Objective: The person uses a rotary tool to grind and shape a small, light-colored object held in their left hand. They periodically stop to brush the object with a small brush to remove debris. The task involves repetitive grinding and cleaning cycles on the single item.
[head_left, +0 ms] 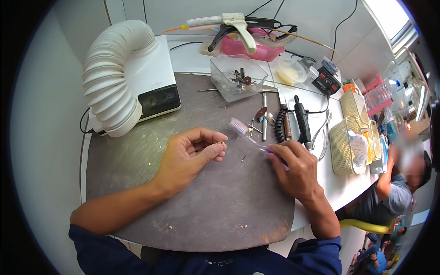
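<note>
My left hand (192, 149) is closed above the middle of the grey-brown work mat (197, 211). Between its thumb and fingertips is a small tan piece (222, 143), mostly covered and too small to tell its kind. To the right, my right hand (295, 167) grips a toothbrush (255, 143) by its clear purple handle. The brush head, with pale pinkish bristles, points up and left, just beyond my left fingertips and apart from the piece.
Behind the hands lie a clear bin (238, 78) of small tools, a black rotary handpiece (302, 120) and a knife (286, 114). At the left stands a white machine with a ribbed hose (107, 73). Cream baskets (343, 146) line the right; a person (396, 192) sits beyond.
</note>
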### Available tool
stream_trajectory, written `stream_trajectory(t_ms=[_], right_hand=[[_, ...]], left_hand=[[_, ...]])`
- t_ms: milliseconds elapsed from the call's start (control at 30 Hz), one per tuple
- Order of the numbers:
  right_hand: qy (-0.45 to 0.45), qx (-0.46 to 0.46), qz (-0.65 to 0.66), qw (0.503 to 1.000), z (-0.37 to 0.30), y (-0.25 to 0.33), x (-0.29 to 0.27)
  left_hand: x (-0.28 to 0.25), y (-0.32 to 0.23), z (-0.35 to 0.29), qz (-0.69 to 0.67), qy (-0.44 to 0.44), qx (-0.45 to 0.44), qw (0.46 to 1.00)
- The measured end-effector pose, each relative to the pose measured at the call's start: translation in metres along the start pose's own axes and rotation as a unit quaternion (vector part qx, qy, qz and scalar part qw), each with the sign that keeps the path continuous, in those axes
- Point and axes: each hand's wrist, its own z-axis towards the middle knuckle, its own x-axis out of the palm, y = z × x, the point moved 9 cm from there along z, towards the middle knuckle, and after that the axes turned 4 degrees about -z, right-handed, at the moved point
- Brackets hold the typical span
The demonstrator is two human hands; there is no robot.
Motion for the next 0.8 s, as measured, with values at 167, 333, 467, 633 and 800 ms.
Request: stream_trajectory(t_ms=[167, 333, 467, 633, 800], right_hand=[[-0.106, -0.006, 0.108, 0.989, -0.003, 0.001, -0.041], [-0.007, -0.067, 0.099, 0.993, -0.003, 0.019, -0.027], [-0.011, -0.036, -0.007, 0.999, 0.001, -0.01, -0.025], [0.03, -0.102, 0.072, 0.992, -0.002, 0.026, -0.01], [0.048, -0.066, 0.102, 0.991, -0.005, 0.002, -0.007]], left_hand=[[-0.002, 0.001, 0.0, -0.015, 0.002, -0.018, 1.0], [-0.003, 0.004, 0.0, -0.023, -0.028, -0.042, 0.998], [-0.005, 0.003, 0.002, 0.002, -0.038, -0.043, 0.998], [-0.003, 0.005, 0.004, 0.036, -0.042, -0.067, 0.996], [-0.008, 0.002, 0.004, -0.011, -0.058, -0.073, 0.996]])
